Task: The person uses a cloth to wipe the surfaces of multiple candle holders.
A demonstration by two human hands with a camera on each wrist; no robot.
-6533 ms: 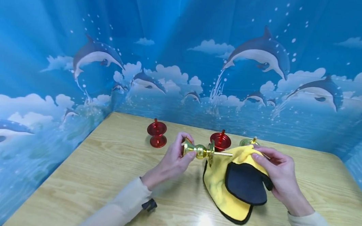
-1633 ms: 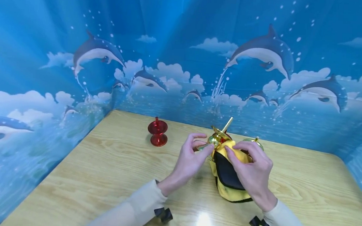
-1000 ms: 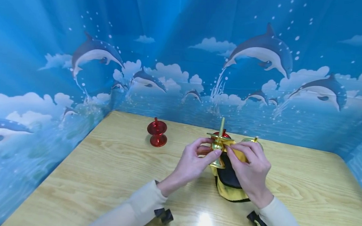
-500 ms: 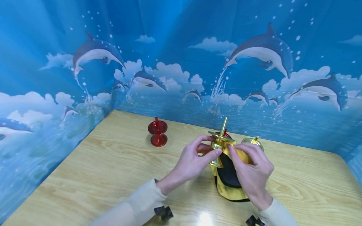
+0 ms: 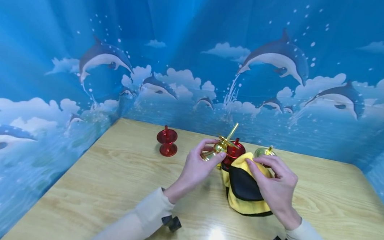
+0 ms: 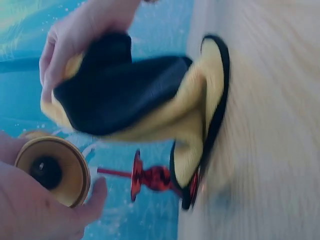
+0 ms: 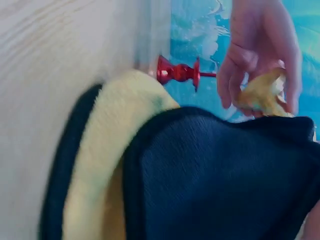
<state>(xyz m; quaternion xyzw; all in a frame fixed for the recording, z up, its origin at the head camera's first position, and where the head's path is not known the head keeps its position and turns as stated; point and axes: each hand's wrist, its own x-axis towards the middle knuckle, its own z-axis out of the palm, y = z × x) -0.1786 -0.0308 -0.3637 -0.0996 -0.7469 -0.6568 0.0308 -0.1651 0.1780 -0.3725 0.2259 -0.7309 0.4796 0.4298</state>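
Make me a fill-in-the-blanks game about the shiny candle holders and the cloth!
1. The left hand holds a candle holder coloured ____.
2. The right hand holds a cloth that is black and ____.
3. Far left on the table a ____ candle holder stands alone.
4. The pictures on the blue backdrop show jumping ____.

Missing words: gold; yellow; red; dolphins
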